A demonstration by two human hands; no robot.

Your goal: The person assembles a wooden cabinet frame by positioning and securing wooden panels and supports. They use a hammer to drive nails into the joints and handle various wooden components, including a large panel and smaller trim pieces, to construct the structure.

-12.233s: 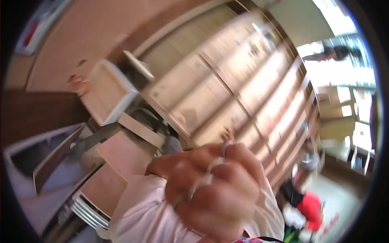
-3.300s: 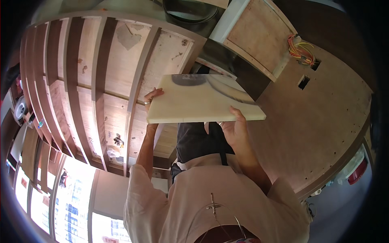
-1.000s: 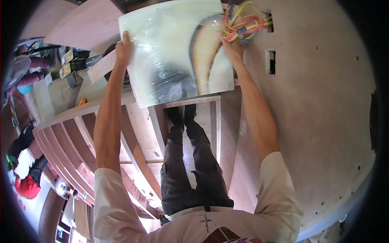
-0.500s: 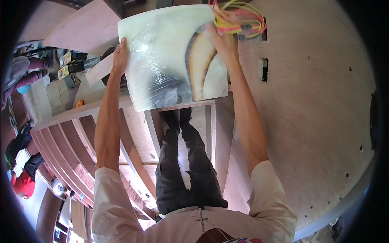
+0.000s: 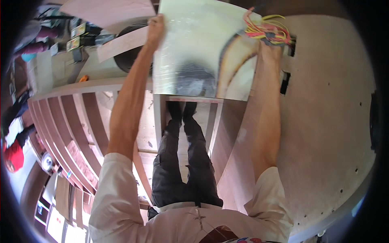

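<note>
A glossy sheet panel [image 5: 190, 48], off-white with a brown-edged curved band and a dark patch, is held up in front of me, seemingly film-covered. My left hand [image 5: 155, 31] is closed on its left edge near the top. My right hand [image 5: 270, 53] is at the panel's right edge, its fingers mostly hidden by a loose bundle of red and yellow wires [image 5: 279, 30]. The wires lie over the panel's upper right corner, close to a rectangular cutout in the large wooden board [image 5: 328, 121] on my right.
A curved wooden frame with several ribs [image 5: 73, 115] stands around my legs on the left. Thin wooden sheets [image 5: 115, 14] and a black round thing [image 5: 131, 50] lie beyond it, with a small orange object [image 5: 84, 78] nearby. A person in red [image 5: 14, 157] is at the far left.
The panel has moved right and slightly up in my view, with both hands and the wires. Its tilt has changed a little.
</note>
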